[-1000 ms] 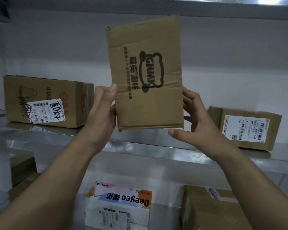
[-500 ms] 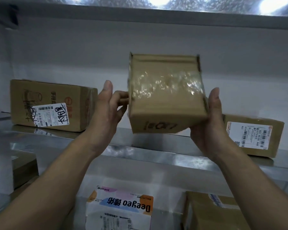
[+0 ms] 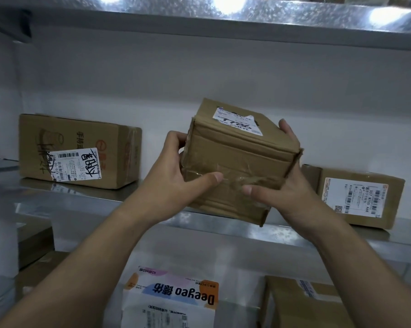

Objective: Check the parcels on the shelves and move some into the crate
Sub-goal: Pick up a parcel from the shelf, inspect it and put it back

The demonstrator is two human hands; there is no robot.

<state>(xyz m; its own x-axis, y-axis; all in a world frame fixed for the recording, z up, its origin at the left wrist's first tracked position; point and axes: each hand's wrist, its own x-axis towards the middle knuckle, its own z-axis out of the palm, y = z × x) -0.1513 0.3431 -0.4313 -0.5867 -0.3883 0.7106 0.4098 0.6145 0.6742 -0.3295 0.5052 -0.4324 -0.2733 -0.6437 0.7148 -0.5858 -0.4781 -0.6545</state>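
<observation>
Cardboard parcel point(image 3: 242, 162) is held before the middle shelf point(image 3: 86, 197) between our left grip point(image 3: 173, 176) and right grip point(image 3: 287, 185), both grasping it, label point(image 3: 237, 120) upward; we judge it mid-check, not yet moved to the unseen crate.

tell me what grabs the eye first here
A taped brown parcel held mid-frame between the left hand and right hand, its shipping label facing up. To its left on the shelf sits a carton with bold black scrawl; below, a white Deegeo box.
</observation>
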